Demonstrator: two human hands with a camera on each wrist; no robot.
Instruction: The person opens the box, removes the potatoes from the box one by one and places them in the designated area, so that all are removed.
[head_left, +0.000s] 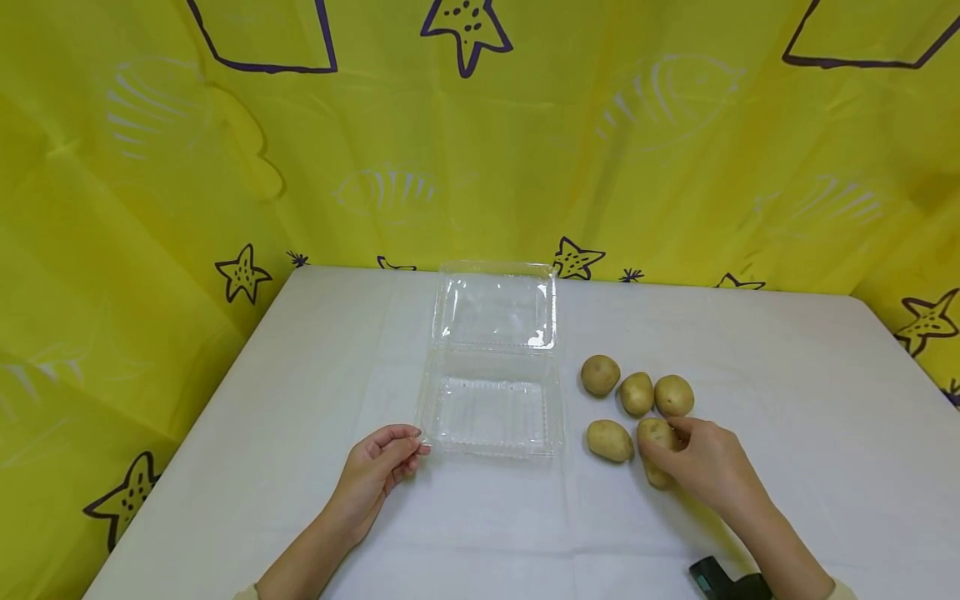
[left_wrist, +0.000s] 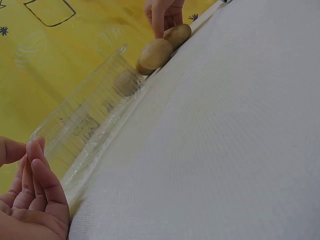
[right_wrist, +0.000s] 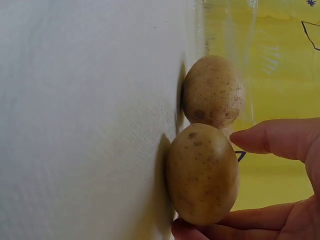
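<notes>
A clear plastic clamshell container [head_left: 490, 450] lies with its lid [head_left: 495, 308] folded back on the white table. At its near left corner, my left hand [head_left: 382, 462] pinches the rim between thumb and fingers; the left wrist view shows this hand [left_wrist: 37, 195] at the container's edge [left_wrist: 75, 100] too. To the right of the container, my right hand [head_left: 708, 462] holds a potato [head_left: 657, 477] with thumb and fingers on opposite sides. In the right wrist view this potato [right_wrist: 202, 175] rests against the tabletop, with another potato [right_wrist: 214, 90] just beyond it.
Several more potatoes sit close by: one potato [head_left: 609, 441] left of the held one, and a row behind with a potato [head_left: 600, 375] at its left end. A black object [head_left: 723, 579] lies by the right forearm. Yellow patterned cloth [head_left: 480, 150] walls the table's back.
</notes>
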